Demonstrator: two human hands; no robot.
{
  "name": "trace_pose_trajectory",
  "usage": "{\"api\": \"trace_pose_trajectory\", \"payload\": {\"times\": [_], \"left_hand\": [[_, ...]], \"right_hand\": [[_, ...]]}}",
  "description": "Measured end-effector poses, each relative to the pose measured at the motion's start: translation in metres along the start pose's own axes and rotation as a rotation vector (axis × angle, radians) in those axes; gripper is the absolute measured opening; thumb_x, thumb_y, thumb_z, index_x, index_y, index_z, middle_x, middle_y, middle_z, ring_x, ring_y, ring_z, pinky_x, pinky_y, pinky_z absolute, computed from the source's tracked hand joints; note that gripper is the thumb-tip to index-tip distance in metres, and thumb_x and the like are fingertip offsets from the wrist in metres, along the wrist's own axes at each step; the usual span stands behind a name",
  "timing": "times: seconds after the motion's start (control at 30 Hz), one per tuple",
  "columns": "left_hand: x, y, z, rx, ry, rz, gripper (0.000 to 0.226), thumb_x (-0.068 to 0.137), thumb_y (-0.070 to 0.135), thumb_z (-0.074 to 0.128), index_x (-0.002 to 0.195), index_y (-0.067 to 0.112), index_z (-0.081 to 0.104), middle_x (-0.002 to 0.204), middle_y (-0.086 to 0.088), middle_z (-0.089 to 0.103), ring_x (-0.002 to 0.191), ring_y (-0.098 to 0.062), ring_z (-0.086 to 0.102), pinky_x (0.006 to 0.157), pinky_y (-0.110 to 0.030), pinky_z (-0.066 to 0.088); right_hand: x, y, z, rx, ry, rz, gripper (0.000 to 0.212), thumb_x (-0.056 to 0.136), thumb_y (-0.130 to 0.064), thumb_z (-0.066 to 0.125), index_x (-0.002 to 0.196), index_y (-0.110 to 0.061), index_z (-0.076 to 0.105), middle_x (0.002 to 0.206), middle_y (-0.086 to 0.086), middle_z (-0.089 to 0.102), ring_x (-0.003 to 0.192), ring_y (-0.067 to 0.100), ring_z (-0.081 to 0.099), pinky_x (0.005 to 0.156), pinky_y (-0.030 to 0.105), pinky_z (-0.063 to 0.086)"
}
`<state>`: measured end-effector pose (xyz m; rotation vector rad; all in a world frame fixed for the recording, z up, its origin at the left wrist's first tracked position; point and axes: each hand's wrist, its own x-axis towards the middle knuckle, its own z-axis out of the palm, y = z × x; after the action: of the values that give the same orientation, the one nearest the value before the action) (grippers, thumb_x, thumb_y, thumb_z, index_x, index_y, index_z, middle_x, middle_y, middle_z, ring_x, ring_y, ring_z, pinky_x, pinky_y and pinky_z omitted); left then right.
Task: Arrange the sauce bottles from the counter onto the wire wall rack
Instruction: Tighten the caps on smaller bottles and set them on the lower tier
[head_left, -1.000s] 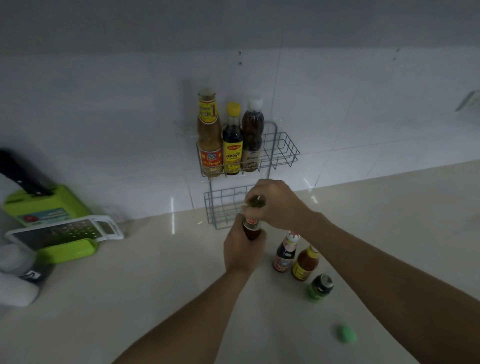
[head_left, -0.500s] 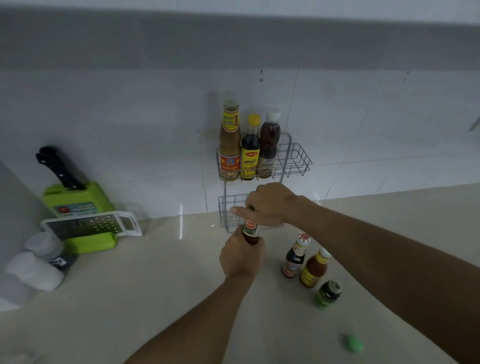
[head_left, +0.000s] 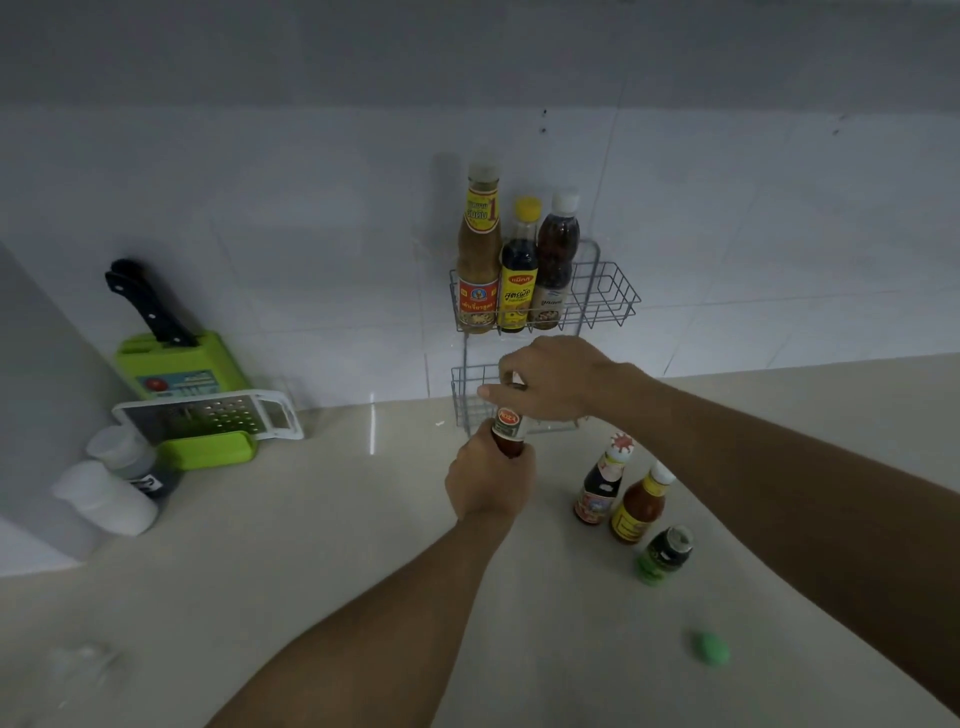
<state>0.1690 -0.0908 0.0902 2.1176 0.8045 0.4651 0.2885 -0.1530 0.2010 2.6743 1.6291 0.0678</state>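
Observation:
A grey two-tier wire rack hangs on the tiled wall. Its upper basket holds three bottles: a tall tan one, a dark one with a yellow cap and a dark one with a white cap. In front of the lower basket I hold a red-brown sauce bottle upright. My left hand grips its body from below. My right hand closes over its cap. On the counter to the right stand a dark bottle, an orange-red bottle and a small green jar.
At the left a green knife block with a black-handled knife leans on the wall, a white grater lies across a green tray, and two white-capped containers stand at the corner. A loose green cap lies on the counter at the near right.
The view has shifted, so the rack and counter sit lower and farther right. Both hands stay on the red-brown bottle in front of the lower basket.

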Motion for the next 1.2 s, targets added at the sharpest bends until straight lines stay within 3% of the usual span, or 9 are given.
{"api": "trace_pose_trajectory", "payload": {"times": [0.13, 0.3, 0.47, 0.57, 0.73, 0.83, 0.93, 1.07, 1.2], "left_hand": [[0.001, -0.005, -0.004, 0.025, -0.001, 0.019, 0.014, 0.075, 0.035, 0.059, 0.086, 0.028, 0.056, 0.08, 0.007, 0.066, 0.073, -0.022, 0.062, 0.066, -0.032, 0.049], [-0.008, -0.007, -0.003, 0.042, -0.027, 0.012, 0.017, 0.074, 0.038, 0.059, 0.087, 0.027, 0.057, 0.082, 0.005, 0.067, 0.075, -0.024, 0.064, 0.07, -0.035, 0.053], [-0.004, -0.003, -0.008, -0.008, -0.007, -0.017, 0.013, 0.075, 0.035, 0.06, 0.085, 0.028, 0.057, 0.076, 0.009, 0.064, 0.071, -0.02, 0.064, 0.068, -0.034, 0.054], [-0.002, -0.004, -0.01, 0.034, -0.027, 0.017, 0.013, 0.076, 0.034, 0.061, 0.085, 0.027, 0.056, 0.075, 0.009, 0.062, 0.071, -0.021, 0.062, 0.066, -0.032, 0.051], [-0.009, -0.007, -0.009, 0.047, -0.038, 0.035, 0.013, 0.076, 0.036, 0.062, 0.082, 0.031, 0.052, 0.074, 0.01, 0.059, 0.067, -0.019, 0.058, 0.062, -0.029, 0.044], [-0.006, -0.007, -0.01, 0.032, -0.02, 0.018, 0.012, 0.075, 0.036, 0.06, 0.083, 0.03, 0.053, 0.075, 0.009, 0.061, 0.071, -0.021, 0.062, 0.064, -0.031, 0.047], [-0.001, -0.006, -0.014, 0.027, -0.013, 0.018, 0.012, 0.075, 0.036, 0.061, 0.084, 0.029, 0.055, 0.076, 0.01, 0.061, 0.071, -0.02, 0.061, 0.066, -0.031, 0.049], [-0.002, -0.008, -0.014, 0.048, -0.056, 0.038, 0.012, 0.075, 0.036, 0.06, 0.083, 0.03, 0.053, 0.076, 0.008, 0.063, 0.071, -0.022, 0.062, 0.066, -0.033, 0.051], [-0.004, -0.006, -0.014, 0.034, -0.047, 0.036, 0.012, 0.075, 0.035, 0.061, 0.083, 0.03, 0.054, 0.073, 0.01, 0.06, 0.068, -0.018, 0.059, 0.063, -0.03, 0.046]], "right_hand": [[-0.009, -0.004, 0.014, 0.093, 0.031, 0.0, 0.043, 0.095, -0.056, 0.031, 0.076, -0.022, 0.05, 0.072, 0.001, 0.059, 0.066, 0.02, 0.052, 0.054, 0.03, 0.031], [-0.003, -0.013, 0.015, -0.036, -0.128, 0.208, 0.059, 0.091, -0.067, 0.023, 0.072, -0.018, 0.05, 0.07, 0.003, 0.051, 0.063, 0.018, 0.048, 0.059, 0.033, 0.036], [-0.007, -0.012, 0.009, 0.097, 0.031, -0.041, 0.045, 0.095, -0.059, 0.034, 0.074, -0.024, 0.051, 0.065, -0.005, 0.052, 0.062, 0.016, 0.051, 0.053, 0.029, 0.03], [-0.01, -0.016, 0.018, 0.142, 0.084, 0.054, 0.038, 0.095, -0.047, 0.034, 0.067, -0.023, 0.044, 0.068, 0.001, 0.056, 0.063, 0.022, 0.05, 0.052, 0.029, 0.028], [-0.002, -0.018, 0.015, 0.011, -0.142, 0.253, 0.057, 0.09, -0.068, 0.022, 0.068, -0.022, 0.047, 0.07, 0.003, 0.051, 0.062, 0.016, 0.046, 0.061, 0.033, 0.036], [-0.003, -0.016, 0.005, 0.074, -0.055, 0.117, 0.059, 0.089, -0.072, 0.029, 0.078, -0.021, 0.057, 0.071, -0.001, 0.056, 0.068, 0.018, 0.053, 0.06, 0.032, 0.038], [-0.008, -0.019, 0.008, 0.185, 0.015, 0.027, 0.047, 0.096, -0.058, 0.036, 0.074, -0.02, 0.054, 0.067, -0.001, 0.054, 0.064, 0.018, 0.053, 0.058, 0.032, 0.04], [-0.008, -0.026, 0.021, 0.146, 0.036, 0.223, 0.046, 0.096, -0.049, 0.03, 0.068, -0.02, 0.051, 0.074, 0.007, 0.058, 0.07, 0.026, 0.055, 0.06, 0.032, 0.04], [-0.002, -0.022, 0.015, 0.034, -0.066, 0.259, 0.062, 0.092, -0.067, 0.023, 0.078, -0.017, 0.055, 0.074, 0.004, 0.055, 0.071, 0.023, 0.054, 0.062, 0.033, 0.039]]}}
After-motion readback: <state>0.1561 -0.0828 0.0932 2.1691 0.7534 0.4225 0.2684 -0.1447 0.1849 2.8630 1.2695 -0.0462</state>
